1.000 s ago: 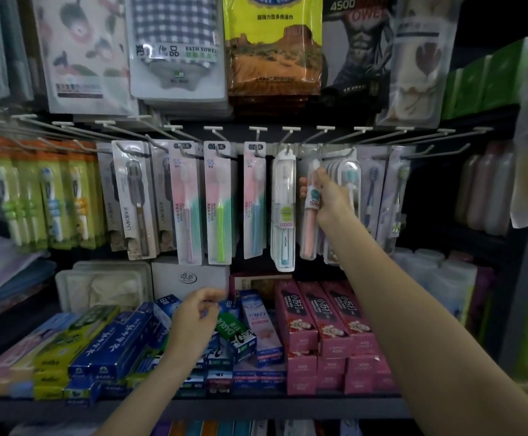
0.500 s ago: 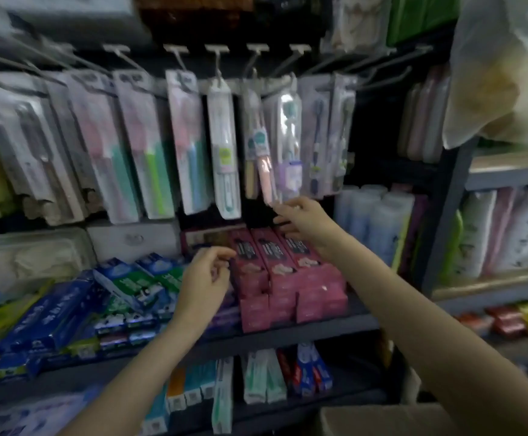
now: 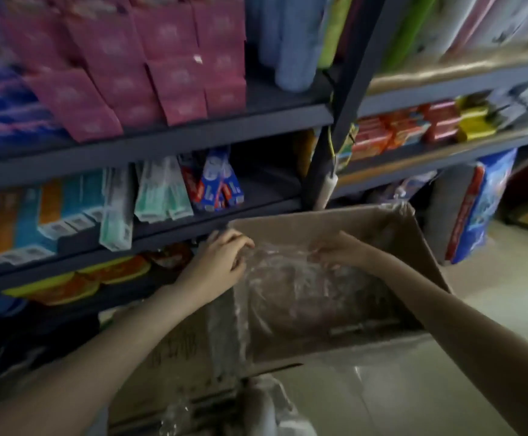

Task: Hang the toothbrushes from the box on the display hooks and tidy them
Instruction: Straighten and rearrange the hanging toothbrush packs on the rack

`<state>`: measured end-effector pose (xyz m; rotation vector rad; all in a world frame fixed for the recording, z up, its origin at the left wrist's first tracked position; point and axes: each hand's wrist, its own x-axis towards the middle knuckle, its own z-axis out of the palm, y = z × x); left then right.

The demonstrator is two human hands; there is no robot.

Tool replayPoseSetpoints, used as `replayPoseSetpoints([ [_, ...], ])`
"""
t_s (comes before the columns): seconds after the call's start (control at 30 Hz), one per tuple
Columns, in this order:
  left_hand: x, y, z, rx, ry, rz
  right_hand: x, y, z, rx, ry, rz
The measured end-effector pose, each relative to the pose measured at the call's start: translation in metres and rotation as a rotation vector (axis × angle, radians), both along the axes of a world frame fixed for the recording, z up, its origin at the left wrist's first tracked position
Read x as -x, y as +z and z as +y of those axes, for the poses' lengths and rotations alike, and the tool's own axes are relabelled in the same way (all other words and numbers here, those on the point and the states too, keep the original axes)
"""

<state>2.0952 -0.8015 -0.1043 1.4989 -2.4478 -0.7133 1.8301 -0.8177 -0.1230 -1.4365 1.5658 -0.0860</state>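
Your left hand (image 3: 222, 262) and right hand (image 3: 339, 248) each pinch the crinkled clear plastic bag (image 3: 303, 287) lining the open brown cardboard box (image 3: 420, 243). The box sits on the pale floor (image 3: 492, 297) beside dark metal shelves (image 3: 193, 130) stacked with pink cartons (image 3: 149, 67). The motion-blurred bag hides any toothbrushes.

Brown cardboard box (image 3: 407, 234), pink cartons (image 3: 174, 73), dark grey shelf (image 3: 193, 130), clear plastic (image 3: 288, 278).
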Motion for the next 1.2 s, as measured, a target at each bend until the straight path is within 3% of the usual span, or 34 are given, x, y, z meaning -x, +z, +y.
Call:
replayPoseSetpoints([
  [0.13,0.022,-0.045,0.020,-0.167,0.035,-0.144,0.013,-0.083,0.023,-0.270,0.201,0.200],
  [0.3,0.042,-0.079,0.035,-0.070,0.087,-0.272,0.036,-0.154,0.044,-0.453,0.492,0.335],
  [0.37,0.044,-0.086,0.042,-0.011,0.124,-0.238,0.042,-0.175,0.048,-0.504,0.490,0.338],
  [0.53,0.051,-0.091,0.045,-0.052,0.179,-0.218,0.042,-0.172,0.055,-0.401,0.613,0.389],
  [0.63,0.056,-0.088,0.041,-0.109,0.218,-0.225,0.048,-0.178,0.057,-0.208,0.916,0.515],
  [0.73,0.056,-0.087,0.043,-0.122,0.213,-0.269,0.051,-0.183,0.065,-0.222,0.718,0.574],
  [0.87,0.056,-0.086,0.042,-0.124,0.212,-0.273,0.049,-0.172,0.064,-0.267,0.403,0.463],
  [1.1,0.053,-0.079,0.040,-0.202,0.185,-0.272,0.057,-0.145,0.063,-0.260,0.388,0.332],
  [1.2,0.055,-0.078,0.039,-0.205,0.181,-0.283,0.062,-0.139,0.059,-0.215,0.341,0.361],
])
